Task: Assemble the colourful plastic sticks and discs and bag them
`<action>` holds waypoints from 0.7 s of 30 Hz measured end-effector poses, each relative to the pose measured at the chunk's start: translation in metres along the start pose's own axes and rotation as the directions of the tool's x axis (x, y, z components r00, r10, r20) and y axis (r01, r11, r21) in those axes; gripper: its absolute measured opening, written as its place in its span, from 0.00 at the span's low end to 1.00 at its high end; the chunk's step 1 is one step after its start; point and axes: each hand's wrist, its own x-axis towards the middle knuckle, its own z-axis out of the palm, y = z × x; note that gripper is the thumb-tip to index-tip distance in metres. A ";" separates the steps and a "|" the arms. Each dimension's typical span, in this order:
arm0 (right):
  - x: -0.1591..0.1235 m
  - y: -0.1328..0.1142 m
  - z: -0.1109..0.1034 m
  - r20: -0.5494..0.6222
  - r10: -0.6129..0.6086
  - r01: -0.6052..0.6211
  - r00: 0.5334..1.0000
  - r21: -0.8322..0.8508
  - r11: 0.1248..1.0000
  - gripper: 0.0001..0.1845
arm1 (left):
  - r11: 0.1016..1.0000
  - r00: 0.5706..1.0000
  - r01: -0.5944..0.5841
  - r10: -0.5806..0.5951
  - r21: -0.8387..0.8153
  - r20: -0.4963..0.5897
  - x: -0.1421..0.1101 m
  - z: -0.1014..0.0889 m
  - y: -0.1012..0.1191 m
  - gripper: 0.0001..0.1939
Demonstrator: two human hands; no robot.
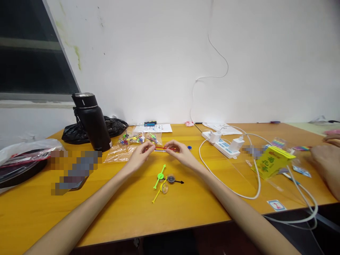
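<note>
Both my hands meet over the middle of the orange table (132, 212). A thin red stick (160, 147) runs between them. My left hand (140, 156) pinches its left end and my right hand (180, 154) pinches its right end. Nearer me lie a green stick with a disc (160, 175), a yellow stick with a clear suction cup (160, 189) and a black one (174, 180). Behind my hands lie clear bags of coloured plastic parts (132, 139).
A black flask (92, 120) stands at the left before a black bag (79, 131). A white power strip (221, 143) with chargers and cables lies at the right, beside a yellow box (271, 161). Another person's hand (325, 166) rests at the far right edge.
</note>
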 end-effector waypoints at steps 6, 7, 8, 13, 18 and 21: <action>0.003 0.010 -0.018 -0.193 -0.034 0.016 0.981 -0.093 0.996 0.13 | 0.998 0.996 0.022 -0.027 -0.059 -0.083 0.005 -0.006 -0.006 0.20; 0.002 0.010 -0.019 -0.193 -0.049 0.030 0.980 -0.102 0.994 0.13 | 0.997 0.997 0.029 -0.034 -0.075 -0.076 0.005 -0.006 -0.006 0.20; 0.002 0.009 -0.019 -0.186 -0.065 0.045 0.980 -0.109 0.993 0.13 | 0.995 0.997 0.038 -0.044 -0.088 -0.070 0.005 -0.006 -0.005 0.20; -0.002 0.001 -0.013 -0.108 -0.155 0.136 0.982 -0.161 0.978 0.13 | 0.996 0.995 0.059 -0.065 -0.074 -0.080 0.004 -0.005 -0.005 0.21; -0.003 0.004 -0.011 -0.055 -0.219 0.197 0.974 -0.263 0.945 0.10 | 0.996 0.996 0.060 -0.064 -0.064 -0.063 0.005 -0.006 -0.009 0.21; -0.003 0.011 -0.013 -0.064 -0.202 0.173 0.977 -0.307 0.936 0.09 | 0.981 0.994 0.098 -0.104 -0.165 -0.030 0.005 -0.004 -0.010 0.22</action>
